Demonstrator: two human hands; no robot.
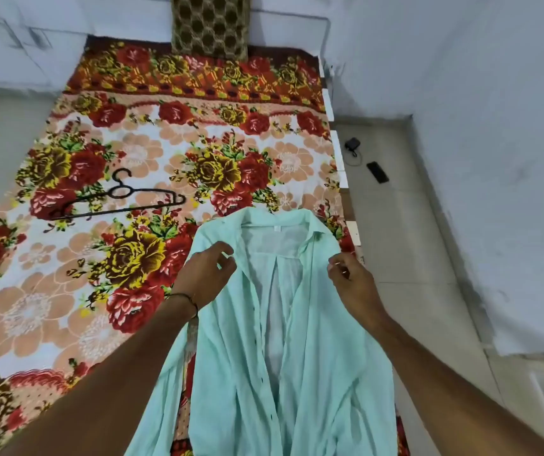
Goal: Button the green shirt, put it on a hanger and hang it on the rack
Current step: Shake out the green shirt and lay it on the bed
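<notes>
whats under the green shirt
The green shirt lies on the floral blanket, which shows around it and between sleeve and body. Its open front shows only its own inner back. Anything else beneath is covered.

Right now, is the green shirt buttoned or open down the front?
Open. On the green shirt, the front edges lie apart, showing the inside of the back; the dark buttons along one edge are unfastened.

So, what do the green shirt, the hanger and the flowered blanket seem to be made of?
The green shirt: thin woven cloth, probably cotton or a blend; matte, half see-through, softly creased. The hanger: likely black plastic; smooth, thin moulded bars. The blanket: plush printed fleece, perhaps; fuzzy matte surface.
</notes>
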